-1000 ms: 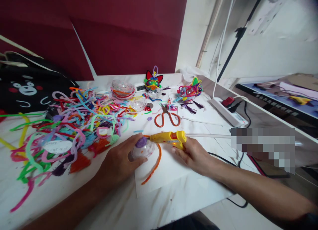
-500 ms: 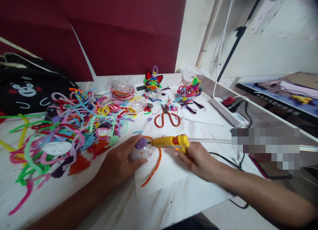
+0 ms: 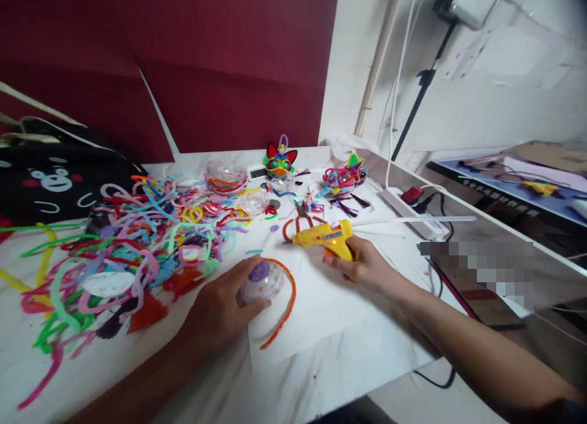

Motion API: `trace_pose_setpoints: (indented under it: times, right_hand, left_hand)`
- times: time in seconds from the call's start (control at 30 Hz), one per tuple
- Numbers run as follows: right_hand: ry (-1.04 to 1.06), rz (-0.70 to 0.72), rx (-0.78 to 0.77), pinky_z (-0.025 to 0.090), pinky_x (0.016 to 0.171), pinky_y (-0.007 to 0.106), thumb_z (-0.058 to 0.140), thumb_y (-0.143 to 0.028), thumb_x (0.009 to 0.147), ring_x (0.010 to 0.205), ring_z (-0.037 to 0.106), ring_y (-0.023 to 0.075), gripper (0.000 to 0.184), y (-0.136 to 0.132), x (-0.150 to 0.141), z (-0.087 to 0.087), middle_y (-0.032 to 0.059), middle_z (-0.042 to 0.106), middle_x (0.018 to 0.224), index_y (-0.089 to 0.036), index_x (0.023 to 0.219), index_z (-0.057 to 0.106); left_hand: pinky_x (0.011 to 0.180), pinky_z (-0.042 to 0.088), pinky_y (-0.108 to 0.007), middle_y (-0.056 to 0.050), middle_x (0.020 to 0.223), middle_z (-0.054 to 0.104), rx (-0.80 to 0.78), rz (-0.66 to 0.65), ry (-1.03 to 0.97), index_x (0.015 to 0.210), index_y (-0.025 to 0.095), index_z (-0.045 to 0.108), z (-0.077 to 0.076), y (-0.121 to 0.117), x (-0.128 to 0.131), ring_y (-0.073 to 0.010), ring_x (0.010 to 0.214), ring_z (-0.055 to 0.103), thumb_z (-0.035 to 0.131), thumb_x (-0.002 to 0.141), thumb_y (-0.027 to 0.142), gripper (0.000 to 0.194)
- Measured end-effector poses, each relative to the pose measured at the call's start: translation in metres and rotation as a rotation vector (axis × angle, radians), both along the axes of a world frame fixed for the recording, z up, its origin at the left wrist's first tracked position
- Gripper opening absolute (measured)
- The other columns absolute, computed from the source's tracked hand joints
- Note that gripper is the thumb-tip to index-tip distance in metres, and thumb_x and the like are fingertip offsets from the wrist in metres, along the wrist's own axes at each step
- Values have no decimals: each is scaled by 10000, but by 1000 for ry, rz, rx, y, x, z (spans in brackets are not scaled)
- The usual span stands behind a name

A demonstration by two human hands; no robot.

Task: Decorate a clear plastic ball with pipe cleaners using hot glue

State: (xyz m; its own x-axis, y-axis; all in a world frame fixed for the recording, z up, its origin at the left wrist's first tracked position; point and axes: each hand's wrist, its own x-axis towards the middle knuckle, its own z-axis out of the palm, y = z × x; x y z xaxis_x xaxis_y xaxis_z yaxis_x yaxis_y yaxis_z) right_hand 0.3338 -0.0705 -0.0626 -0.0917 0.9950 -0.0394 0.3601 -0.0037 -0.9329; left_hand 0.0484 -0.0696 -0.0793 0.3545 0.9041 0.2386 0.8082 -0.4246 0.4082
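My left hand (image 3: 219, 305) is wrapped round a clear plastic ball (image 3: 263, 281) that rests on a white sheet of paper (image 3: 316, 314). A purple coil (image 3: 260, 269) sits on top of the ball, and an orange pipe cleaner (image 3: 285, 302) curves round its right side. My right hand (image 3: 367, 266) grips a yellow hot glue gun (image 3: 326, 235), lifted off the table to the right of the ball, nozzle pointing left. A clear glue stick (image 3: 413, 220) juts out behind the gun.
A heap of coloured pipe cleaners (image 3: 132, 234) covers the table's left half. Red-handled scissors (image 3: 298, 219) lie behind the gun. Two finished pipe-cleaner figures (image 3: 279, 158) (image 3: 343, 173) stand at the back. A white power strip (image 3: 413, 210) lies right; a black bear-face bag (image 3: 55, 176) left.
My right hand has pulled the glue gun's nozzle away from the ball, lifting it up and to the right. The left hand stays on the ball.
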Motion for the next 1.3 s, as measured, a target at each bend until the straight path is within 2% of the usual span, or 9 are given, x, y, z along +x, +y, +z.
trace_pose_setpoints:
  times: [0.17, 0.3, 0.43, 0.63, 0.7, 0.73, 0.87, 1.07, 1.3]
  right_hand:
    - [116, -40, -107, 364, 404, 203, 812, -429, 638, 446, 483, 79, 428, 18, -4, 2, -45, 547, 587, -151, 843, 560]
    - [92, -25, -140, 385, 432, 214, 781, -447, 701, 451, 495, 82, 393, 32, -11, 4, -24, 557, 563, -137, 819, 569]
    - [-192, -44, -56, 445, 502, 237, 671, -366, 835, 514, 570, 114, 242, 49, -12, 0, 24, 633, 635, -145, 822, 573]
    - [-498, -125, 185, 451, 745, 294, 722, -247, 767, 903, 632, 237, 130, 43, -11, 11, 111, 674, 859, -149, 809, 649]
    - [-540, -70, 274, 443, 851, 311, 682, -194, 786, 1028, 603, 246, 133, 31, -21, 18, 130, 682, 1006, -153, 912, 685]
    - [-575, 48, 350, 445, 880, 323, 636, -166, 814, 1045, 603, 243, 174, 25, -28, 21, 135, 682, 1053, -149, 978, 692]
    - [-428, 249, 305, 497, 813, 316, 580, -234, 892, 923, 655, 197, 265, 11, -57, 22, 115, 703, 1108, -156, 1129, 668]
    - [-280, 201, 216, 492, 824, 325, 546, -269, 922, 945, 644, 209, 353, 12, -71, 2, 132, 692, 1111, -123, 1235, 617]
    - [-145, 223, 147, 461, 699, 262, 659, -304, 853, 770, 562, 147, 368, 9, -71, -7, 48, 645, 942, -154, 1188, 629]
  left_hand:
    - [1048, 501, -391, -48, 1353, 623, 5, -17, -47, 1335, 268, 558, 1, 0, 1, -263, 1202, 626, 702, 738, 347, 619]
    - [1045, 510, -375, -35, 1346, 630, 17, -31, -62, 1322, 274, 574, 5, -1, 1, -257, 1198, 629, 705, 734, 320, 605]
    - [1050, 508, -353, -24, 1348, 629, 29, -17, -34, 1324, 271, 576, 7, -2, 1, -246, 1200, 627, 694, 748, 333, 592]
    - [1055, 506, -341, -6, 1347, 629, 54, -34, -49, 1306, 303, 588, 6, -1, 0, -245, 1206, 623, 686, 730, 308, 585]
    - [1043, 516, -342, 2, 1331, 641, 56, -32, -61, 1292, 322, 598, 6, -1, 1, -245, 1192, 632, 677, 733, 306, 565]
    - [1035, 523, -344, 0, 1319, 650, 53, -29, -66, 1282, 322, 606, 6, -1, 1, -249, 1181, 640, 675, 729, 302, 558]
    - [1007, 546, -384, -6, 1281, 674, 57, -17, -89, 1266, 316, 621, 6, 0, 1, -272, 1143, 662, 668, 710, 293, 559]
    - [1031, 512, -388, -50, 1316, 648, -6, 17, -56, 1310, 226, 599, 1, 5, -1, -266, 1187, 636, 669, 703, 368, 627]
    - [956, 556, -339, -49, 1270, 678, 122, -24, -24, 1293, 212, 616, -11, 11, -6, -256, 1090, 691, 668, 721, 424, 611]
